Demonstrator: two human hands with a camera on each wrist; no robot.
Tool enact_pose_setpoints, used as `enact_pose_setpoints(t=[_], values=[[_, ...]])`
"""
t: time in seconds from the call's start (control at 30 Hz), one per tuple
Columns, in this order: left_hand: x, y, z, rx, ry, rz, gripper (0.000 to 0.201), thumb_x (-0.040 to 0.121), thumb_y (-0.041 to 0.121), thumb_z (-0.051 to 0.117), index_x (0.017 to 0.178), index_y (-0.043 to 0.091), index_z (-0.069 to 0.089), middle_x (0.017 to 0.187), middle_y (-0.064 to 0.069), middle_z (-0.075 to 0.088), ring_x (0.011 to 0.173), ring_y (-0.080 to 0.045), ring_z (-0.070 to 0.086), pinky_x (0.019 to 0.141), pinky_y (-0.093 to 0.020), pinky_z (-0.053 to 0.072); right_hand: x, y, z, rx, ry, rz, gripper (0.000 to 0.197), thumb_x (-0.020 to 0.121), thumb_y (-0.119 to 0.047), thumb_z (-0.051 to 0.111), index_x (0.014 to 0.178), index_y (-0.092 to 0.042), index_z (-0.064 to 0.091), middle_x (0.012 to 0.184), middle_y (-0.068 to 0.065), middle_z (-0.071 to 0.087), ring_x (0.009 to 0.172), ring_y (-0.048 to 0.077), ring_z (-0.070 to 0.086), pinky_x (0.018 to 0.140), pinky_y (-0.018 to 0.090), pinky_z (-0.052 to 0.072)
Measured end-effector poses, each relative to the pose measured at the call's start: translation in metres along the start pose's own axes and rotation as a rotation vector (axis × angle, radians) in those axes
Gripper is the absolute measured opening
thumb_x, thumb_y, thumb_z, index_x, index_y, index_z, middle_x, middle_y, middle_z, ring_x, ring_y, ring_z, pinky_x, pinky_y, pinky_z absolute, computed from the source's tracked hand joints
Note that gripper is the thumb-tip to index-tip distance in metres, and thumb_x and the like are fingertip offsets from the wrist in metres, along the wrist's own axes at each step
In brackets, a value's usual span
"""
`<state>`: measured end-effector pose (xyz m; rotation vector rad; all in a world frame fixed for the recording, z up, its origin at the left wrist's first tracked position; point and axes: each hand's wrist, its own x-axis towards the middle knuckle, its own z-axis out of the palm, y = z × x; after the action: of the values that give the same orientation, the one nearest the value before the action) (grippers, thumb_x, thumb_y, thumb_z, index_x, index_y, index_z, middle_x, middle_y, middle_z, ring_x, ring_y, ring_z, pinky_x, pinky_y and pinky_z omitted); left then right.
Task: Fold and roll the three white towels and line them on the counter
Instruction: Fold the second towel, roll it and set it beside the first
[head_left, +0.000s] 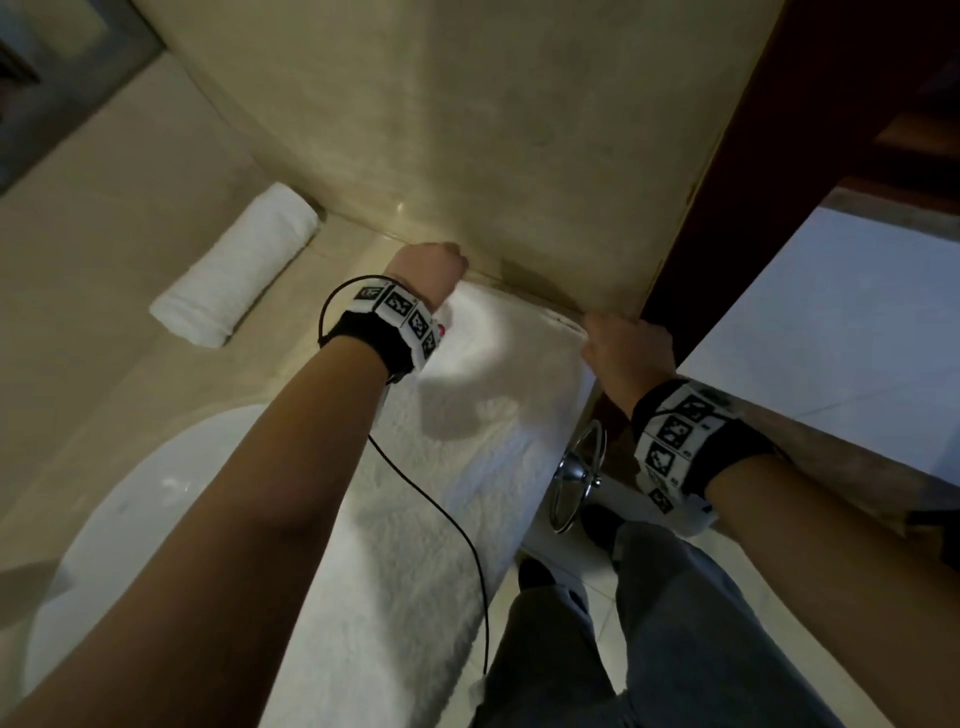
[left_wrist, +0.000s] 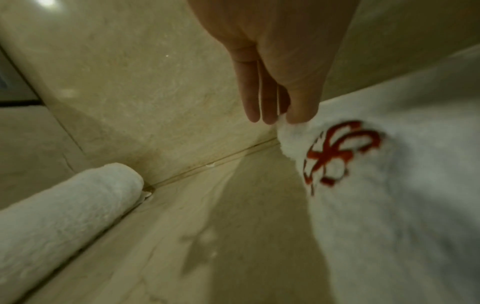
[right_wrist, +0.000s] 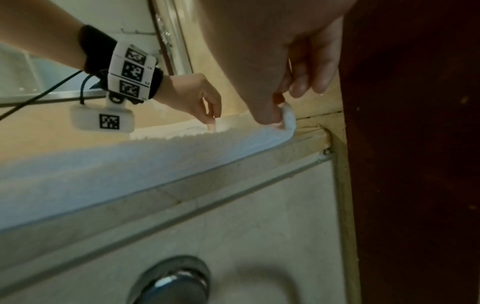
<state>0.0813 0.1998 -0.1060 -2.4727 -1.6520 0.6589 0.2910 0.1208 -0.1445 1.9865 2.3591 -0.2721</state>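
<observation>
A white towel (head_left: 457, 467) lies spread lengthwise on the beige counter (head_left: 104, 364), its far edge against the wall. My left hand (head_left: 431, 270) pinches its far left corner (left_wrist: 288, 127), next to a red embroidered mark (left_wrist: 342, 152). My right hand (head_left: 628, 343) pinches the far right corner (right_wrist: 288, 117) at the counter's end. One rolled white towel (head_left: 239, 265) lies to the left by the wall; it shows in the left wrist view as well, rolled towel (left_wrist: 59, 218). No third towel is in view.
A white oval basin (head_left: 130, 545) sits in the counter on the near left. The beige wall (head_left: 493, 130) rises right behind the towel. A dark wooden door frame (head_left: 727, 182) stands to the right. A chrome ring (head_left: 576, 478) hangs below the counter edge.
</observation>
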Motion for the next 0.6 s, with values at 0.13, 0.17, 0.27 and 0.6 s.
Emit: enact_pose_setpoints(t=[0.13,0.17,0.27,0.6], values=[[-0.004,0.000,0.017,0.145,-0.004,0.070,0.027,0.094,0.002,0.039,0.115,0.001,0.056,0.122,-0.014,0.054,0.120,-0.031,0.047,0.080,-0.039,0.046,-0.005,-0.004,-0.001,-0.139,-0.071,-0.166,0.009,0.056,-0.007,0.073,0.060,-0.011,0.067,0.059,0.004,0.062,0.050,0.022,0.061,0.034,0.017,0.035],[-0.003,0.002,0.020,0.182,-0.013,0.093,0.028,0.094,0.002,0.037,0.116,0.000,0.055,0.123,-0.014,0.053,0.125,-0.029,0.041,0.082,-0.038,0.045,-0.002,-0.002,0.004,-0.149,-0.069,-0.192,0.011,0.062,-0.009,0.058,0.058,-0.014,0.067,0.061,0.001,0.062,0.054,0.020,0.061,0.032,0.016,0.033],[-0.001,0.005,0.027,0.295,-0.008,0.163,0.030,0.094,0.008,0.037,0.116,0.004,0.057,0.120,-0.009,0.057,0.126,-0.028,0.038,0.090,-0.035,0.040,-0.007,-0.003,0.003,-0.205,0.013,-0.326,0.028,0.062,-0.010,0.035,0.053,-0.014,0.061,0.062,0.001,0.060,0.059,0.020,0.061,0.034,0.017,0.033],[-0.010,-0.001,0.034,-0.024,-0.036,0.082,0.030,0.095,0.018,0.041,0.105,0.001,0.064,0.112,-0.015,0.059,0.104,-0.031,0.055,0.083,-0.038,0.046,-0.003,-0.001,0.024,0.139,-0.060,-0.237,0.029,0.087,-0.015,0.041,0.078,-0.001,0.064,0.085,0.016,0.062,0.092,0.033,0.060,0.071,0.036,0.053]])
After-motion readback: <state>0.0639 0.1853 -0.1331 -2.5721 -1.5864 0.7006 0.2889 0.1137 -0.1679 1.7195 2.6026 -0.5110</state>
